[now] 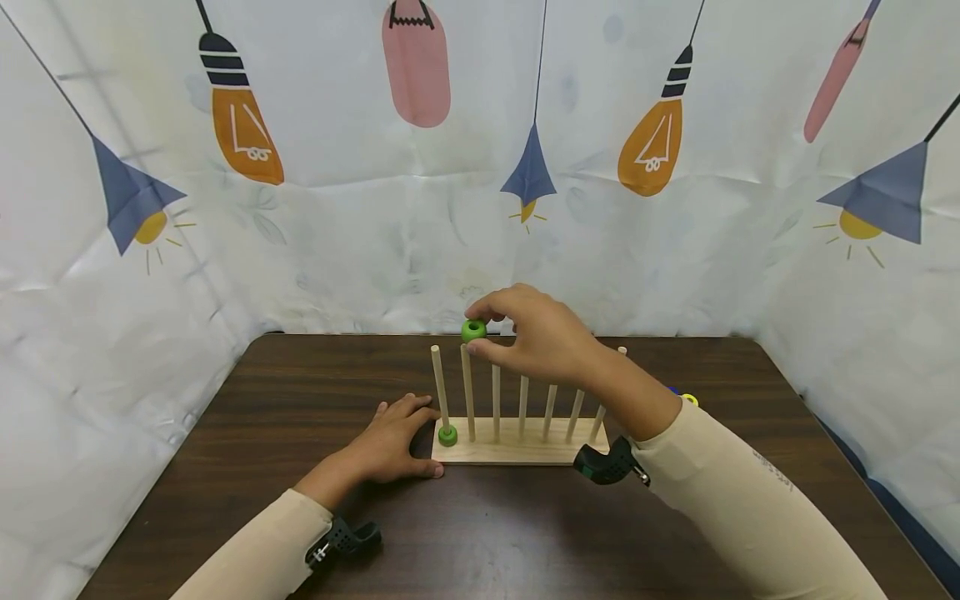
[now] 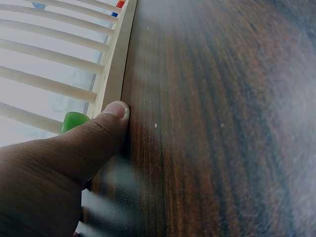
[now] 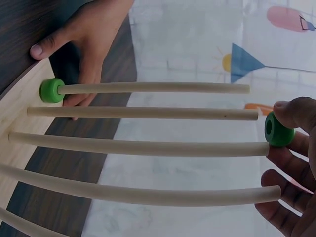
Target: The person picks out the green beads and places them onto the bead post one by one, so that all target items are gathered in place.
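Fabric (image 1: 360, 242) printed with bulbs and lamps hangs behind the far edge of the dark desk (image 1: 487, 533). Toward that edge, around the middle of the desk's width, a pale board (image 1: 517, 450) carries a row of seven upright pegs (image 3: 148, 146). A green ring (image 1: 447, 436) sits low on the leftmost peg. The right forearm crosses in front of the pegs on the right, and a black wrist device (image 1: 607, 462) covers the board's near right corner. Beyond the sleeve, toward the desk's right edge, a yellow piece (image 1: 690, 401) and a blue piece (image 1: 674, 389) are partly hidden. The left hand (image 1: 393, 442) braces the board's left end, fingers extended and loosely spread, thumb against its near edge. The right hand (image 1: 536, 333) pinches another green ring (image 1: 473, 332) between thumb and fingers, just above the second peg from the left, hole turned toward the pegs and apart from that tip.
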Demonstrator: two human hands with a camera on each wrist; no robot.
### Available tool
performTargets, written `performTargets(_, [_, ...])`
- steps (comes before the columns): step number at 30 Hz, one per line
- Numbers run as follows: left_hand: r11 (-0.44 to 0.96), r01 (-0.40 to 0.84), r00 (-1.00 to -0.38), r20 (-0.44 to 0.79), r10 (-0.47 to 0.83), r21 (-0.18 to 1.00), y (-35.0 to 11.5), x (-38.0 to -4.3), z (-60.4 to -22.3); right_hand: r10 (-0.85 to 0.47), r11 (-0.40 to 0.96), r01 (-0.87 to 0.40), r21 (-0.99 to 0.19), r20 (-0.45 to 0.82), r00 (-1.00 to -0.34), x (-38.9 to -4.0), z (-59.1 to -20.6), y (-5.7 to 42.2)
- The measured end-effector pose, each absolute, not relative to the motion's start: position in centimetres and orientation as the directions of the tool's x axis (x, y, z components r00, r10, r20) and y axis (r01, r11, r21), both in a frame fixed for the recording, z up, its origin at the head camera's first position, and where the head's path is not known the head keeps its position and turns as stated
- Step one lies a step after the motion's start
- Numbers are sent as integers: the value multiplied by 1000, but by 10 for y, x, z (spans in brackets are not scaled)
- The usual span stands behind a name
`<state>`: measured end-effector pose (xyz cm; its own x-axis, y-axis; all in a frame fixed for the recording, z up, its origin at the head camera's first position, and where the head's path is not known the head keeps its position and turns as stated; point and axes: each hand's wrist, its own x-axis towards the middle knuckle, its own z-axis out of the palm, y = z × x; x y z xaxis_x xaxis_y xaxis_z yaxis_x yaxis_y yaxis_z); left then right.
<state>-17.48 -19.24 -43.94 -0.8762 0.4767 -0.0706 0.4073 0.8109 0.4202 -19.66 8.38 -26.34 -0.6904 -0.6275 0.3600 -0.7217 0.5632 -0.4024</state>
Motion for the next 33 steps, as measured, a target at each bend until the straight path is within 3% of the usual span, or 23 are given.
performTargets(33, [809, 406, -874, -78, 480, 424, -194, -176, -440, -650, 554, -723, -412, 329, -685, -196, -264, 55])
